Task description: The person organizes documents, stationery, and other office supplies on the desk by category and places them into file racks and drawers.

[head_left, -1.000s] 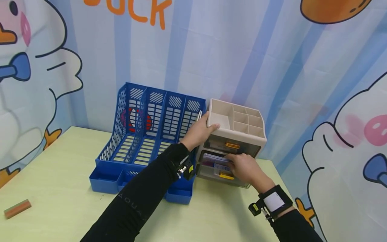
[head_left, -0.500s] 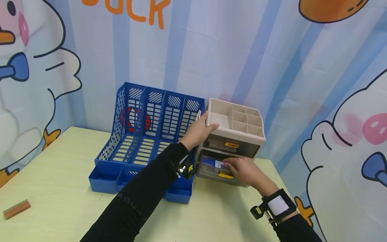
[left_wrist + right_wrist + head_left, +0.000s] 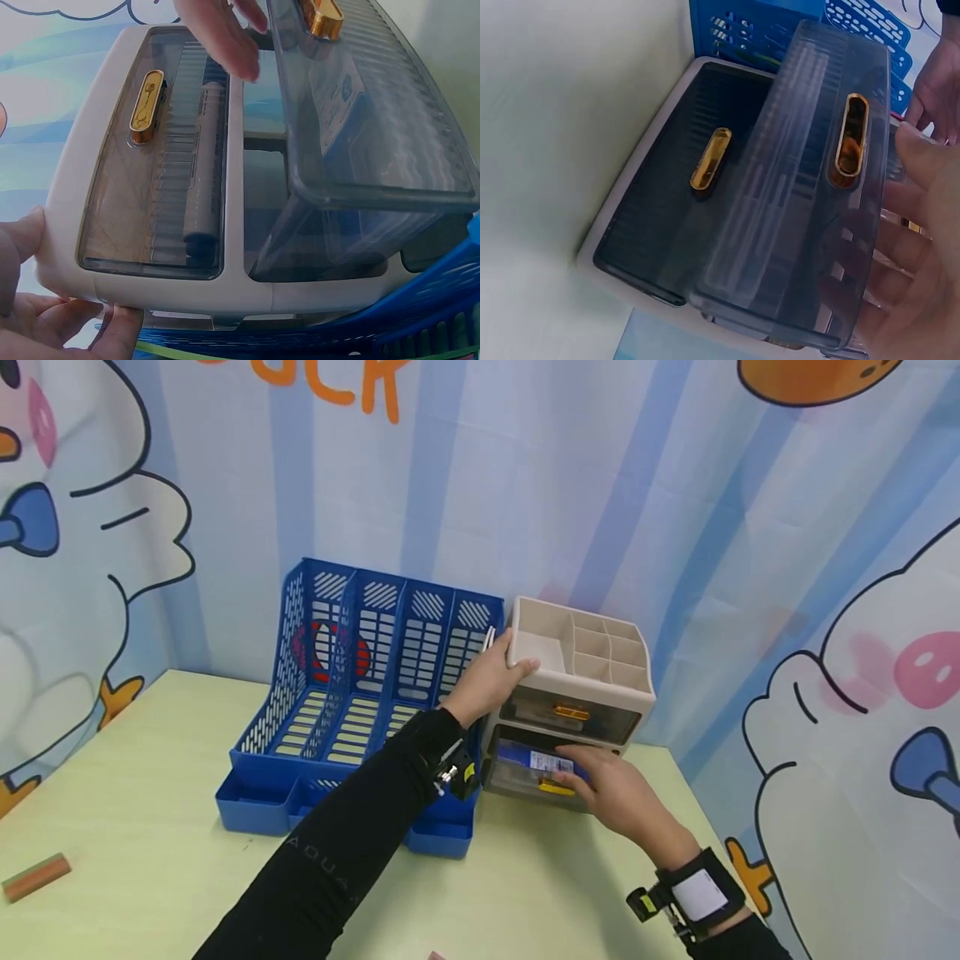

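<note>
A cream desktop drawer box (image 3: 573, 683) stands tilted toward me, with a divided top. My left hand (image 3: 483, 683) grips its upper left edge, thumb over the front rim. The smoky clear lower drawer (image 3: 513, 779) is pulled out, and inside lies a flat blue pack (image 3: 551, 762) with a white label. My right hand (image 3: 624, 795) hovers over that drawer with loosely extended fingers, thumb near the gold handle (image 3: 555, 787). In the right wrist view the fingers (image 3: 889, 281) show beside the drawer front. The upper drawer (image 3: 169, 165) is closed, with a long pale rod-like thing inside.
A blue slotted file rack (image 3: 390, 668) stands directly left of the drawer box, small trays along its front. On the pale table (image 3: 187, 893) a brown-and-green block (image 3: 36, 877) lies far left. A cartoon-printed curtain (image 3: 525, 485) hangs behind.
The right hand lowered a flat thing into the open drawer, let go, and has loosened its fingers. The blue pack shows more fully. The left hand keeps its grip.
</note>
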The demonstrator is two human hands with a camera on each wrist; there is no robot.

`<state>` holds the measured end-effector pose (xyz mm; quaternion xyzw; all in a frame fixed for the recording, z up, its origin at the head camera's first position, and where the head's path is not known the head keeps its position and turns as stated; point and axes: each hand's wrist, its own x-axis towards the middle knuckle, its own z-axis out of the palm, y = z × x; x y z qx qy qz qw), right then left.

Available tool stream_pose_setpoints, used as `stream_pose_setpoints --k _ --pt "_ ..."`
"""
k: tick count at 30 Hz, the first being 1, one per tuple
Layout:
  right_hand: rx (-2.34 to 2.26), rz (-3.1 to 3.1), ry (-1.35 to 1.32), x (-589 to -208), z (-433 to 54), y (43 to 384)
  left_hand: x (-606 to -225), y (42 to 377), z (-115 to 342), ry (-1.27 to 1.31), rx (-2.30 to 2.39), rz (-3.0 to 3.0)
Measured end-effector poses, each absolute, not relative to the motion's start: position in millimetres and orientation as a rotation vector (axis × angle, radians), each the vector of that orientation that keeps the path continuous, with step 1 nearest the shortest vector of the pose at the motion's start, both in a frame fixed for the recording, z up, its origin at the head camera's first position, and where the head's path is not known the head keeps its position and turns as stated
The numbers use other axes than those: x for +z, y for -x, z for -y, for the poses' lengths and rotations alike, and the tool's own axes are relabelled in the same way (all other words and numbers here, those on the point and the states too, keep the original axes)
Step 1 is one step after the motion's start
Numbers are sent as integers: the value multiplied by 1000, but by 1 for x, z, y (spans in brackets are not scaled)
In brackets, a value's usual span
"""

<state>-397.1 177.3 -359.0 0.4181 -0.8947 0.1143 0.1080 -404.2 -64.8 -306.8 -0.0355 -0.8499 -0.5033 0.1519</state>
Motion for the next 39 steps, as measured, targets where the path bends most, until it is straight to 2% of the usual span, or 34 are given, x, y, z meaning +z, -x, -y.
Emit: stream_pose_setpoints --k 7,22,28,34,39 --pt "326 2586 -1212 -365 -184 385 -305 401 65 95 -1434 2447" --pt "622 2511 -1161 -381 -186 345 -304 404 68 86 -1417 2443" --pt "1245 2630 -982 -389 -181 336 -301 404 68 69 -1394 2456" --pt "2115 2596 -582 -403 -174 339 -301 403 66 79 -1426 2456" --pt "2484 2477 -349 -414 -171 346 -303 403 64 75 -1419 2461"
